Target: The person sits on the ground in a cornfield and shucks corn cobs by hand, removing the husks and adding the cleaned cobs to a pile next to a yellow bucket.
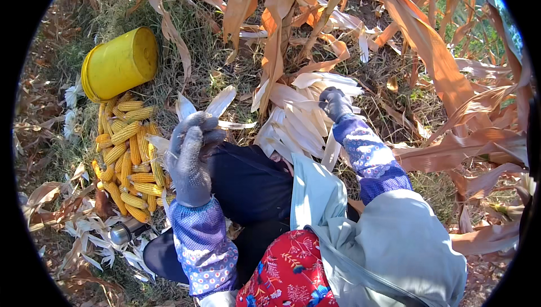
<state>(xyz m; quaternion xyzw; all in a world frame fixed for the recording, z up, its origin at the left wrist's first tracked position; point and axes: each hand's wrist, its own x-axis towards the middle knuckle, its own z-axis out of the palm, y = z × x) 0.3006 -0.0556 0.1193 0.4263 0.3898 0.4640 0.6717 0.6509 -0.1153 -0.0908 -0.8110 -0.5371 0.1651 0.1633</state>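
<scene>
My left hand [190, 159], in a grey work glove, is raised with its fingers curled. Pale corn husk leaves [222, 102] fan out from it, and its fingers appear closed on them; whether a cob is inside is hidden. My right hand [336, 103], in a dark grey glove, is over a heap of dry, whitish husks [291, 125] in front of my knees. Its fingers are bent, and what they may hold is hidden. To the left of my left hand lies a pile of husked yellow corn cobs [127, 154].
A yellow plastic bucket [120, 64] lies on its side at the cobs' far end. Near my left knee lies a metal flask [127, 231] among loose husks. Dry corn stalks and leaves [435, 53] hang ahead and to the right. Grass [211, 57] covers the ground.
</scene>
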